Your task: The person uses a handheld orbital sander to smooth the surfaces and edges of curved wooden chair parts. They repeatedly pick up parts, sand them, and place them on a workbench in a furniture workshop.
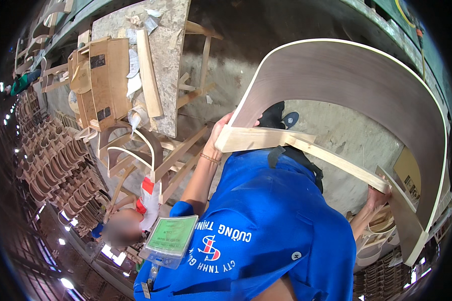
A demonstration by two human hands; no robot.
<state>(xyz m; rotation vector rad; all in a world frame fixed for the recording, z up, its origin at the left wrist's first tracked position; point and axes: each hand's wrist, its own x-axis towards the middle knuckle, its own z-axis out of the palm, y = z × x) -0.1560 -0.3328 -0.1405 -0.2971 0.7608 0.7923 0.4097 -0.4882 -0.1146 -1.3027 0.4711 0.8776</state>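
A large curved wooden chair backrest (346,70), grey-brown on its inner face with a pale edge, arches in front of me. Pale wooden bars join its two ends, one of them a slanting bar (344,163) that crosses close to my body. At the left end, my left hand (220,133) is closed around the corner where backrest and bar meet. My right hand (377,196) grips the far end of the slanting bar, near a flat grey-brown wooden leg (399,205); its fingers are partly hidden behind the wood.
At upper left, a worn board table (165,65) carries a wooden box-like fixture (110,80), a loose wooden strip (148,72) and scraps. Curved chair frames (135,150) stand beside it. Another person (135,210) is at lower left, near stacked curved parts (55,165). A cardboard box (407,170) sits at right.
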